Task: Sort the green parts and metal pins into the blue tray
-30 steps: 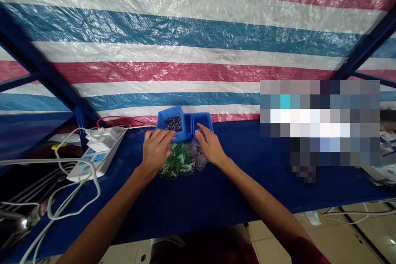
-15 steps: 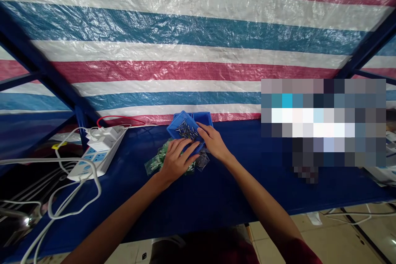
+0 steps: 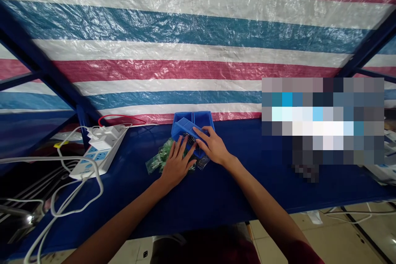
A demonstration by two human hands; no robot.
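My right hand [image 3: 217, 148] grips a small blue plastic tray [image 3: 185, 124] by its right side. The tray is tipped toward me over a larger divided blue bin [image 3: 208, 118]. Small dark metal pieces that look like screws [image 3: 188, 137] show below the tray's lower edge, partly covered by fingers. My left hand [image 3: 176, 165] has its fingers spread at the bin's front, by the metal pieces; whether the fingertips touch the bin I cannot tell. Under and beside that hand lie clear bags of pale green pieces [image 3: 158, 159]. A dark clear bag [image 3: 202, 162] lies between my hands.
At the left is a white power strip [image 3: 109, 164] with plugged-in chargers [image 3: 102, 139] and looping white cables [image 3: 96, 173]. A striped tarp [image 3: 192, 53] hangs behind the blue table [image 3: 229, 198]. A pixelated area covers things at the right.
The small tray has tipped over, so its underside now shows and the metal pieces sit below it. My left fingers have straightened and spread; my right hand has turned with the tray.
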